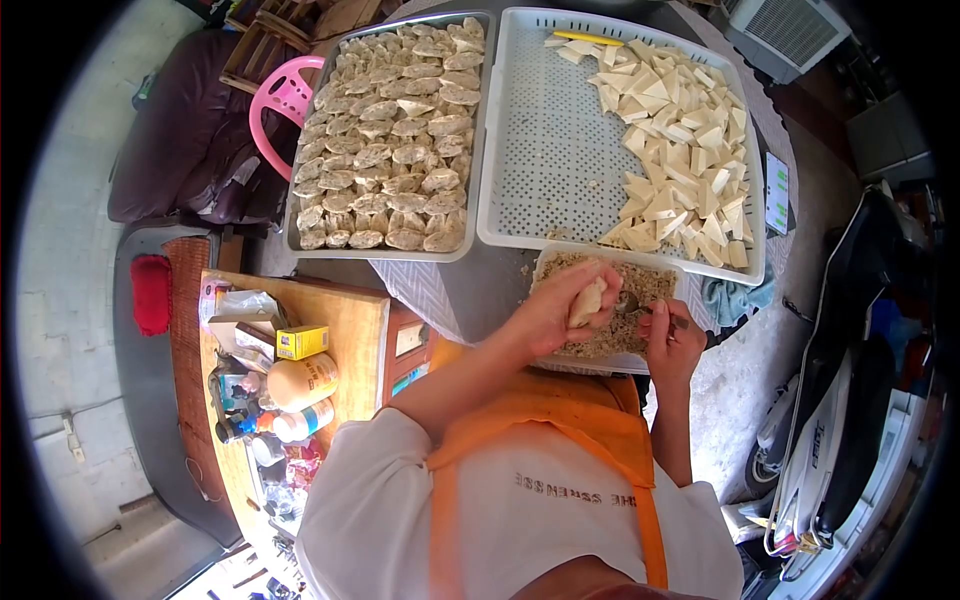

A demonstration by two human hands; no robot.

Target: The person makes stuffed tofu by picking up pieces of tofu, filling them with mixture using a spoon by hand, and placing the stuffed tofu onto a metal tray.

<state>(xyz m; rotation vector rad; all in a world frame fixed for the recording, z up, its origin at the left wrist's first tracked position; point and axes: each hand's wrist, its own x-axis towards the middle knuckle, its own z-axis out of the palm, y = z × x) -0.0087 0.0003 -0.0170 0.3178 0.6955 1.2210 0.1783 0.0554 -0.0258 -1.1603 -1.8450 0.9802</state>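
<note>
My left hand (560,305) is closed around a pale tofu piece (588,302) over a tub of crumbly brown filling (655,280). My right hand (672,338) grips a metal spoon (628,303), its bowl close to the tofu; most of the handle is hidden by the fingers. Beyond the tub, a white perforated tray (545,150) bears a heap of cut tofu triangles (690,130) on its right side. To its left, a metal tray (290,225) is packed with rows of tofu pieces coated in filling (375,150).
A long yellow object (588,38) lies at the perforated tray's far end. Past that tray's right edge is a device with a lit screen (777,193). At left, a wooden cabinet (355,300) bears bottles and boxes. A pink chair back (285,100) stands behind the metal tray.
</note>
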